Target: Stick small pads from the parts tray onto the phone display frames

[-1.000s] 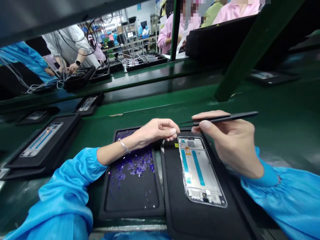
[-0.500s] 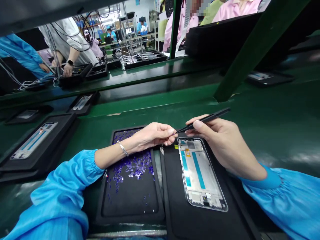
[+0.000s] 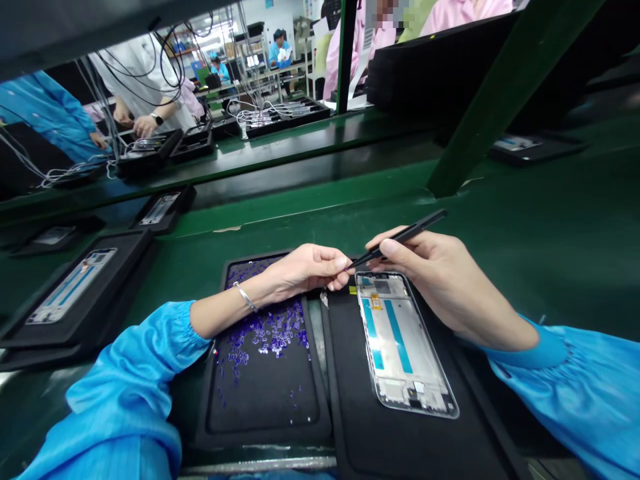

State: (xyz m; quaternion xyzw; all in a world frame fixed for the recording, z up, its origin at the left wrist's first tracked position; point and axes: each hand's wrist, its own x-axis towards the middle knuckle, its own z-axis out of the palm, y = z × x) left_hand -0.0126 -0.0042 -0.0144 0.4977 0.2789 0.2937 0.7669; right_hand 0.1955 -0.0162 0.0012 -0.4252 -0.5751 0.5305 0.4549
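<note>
My left hand (image 3: 313,268) is closed in a pinch over the far right part of a black tray (image 3: 265,417). Between its fingertips is a tiny purple piece, mostly hidden. Black tweezers (image 3: 413,229) are gripped in my right hand (image 3: 440,280), their tips meeting my left fingertips. Many small purple pieces (image 3: 275,337) lie scattered in the tray. Below my right hand, a phone frame (image 3: 405,347) with blue strips and an orange flex piece lies on a second black tray (image 3: 360,427).
More phone frames sit in black trays at the left (image 3: 73,287) and farther back (image 3: 160,208). A green post (image 3: 480,133) slants up at the right. Co-workers (image 3: 143,93) stand beyond the bench, near cables and trays (image 3: 280,117).
My right hand and the tweezers have moved slightly left, bringing the tips closer against my left fingertips. My left hand holds nearly the same position. A co-worker's hands have shifted.
</note>
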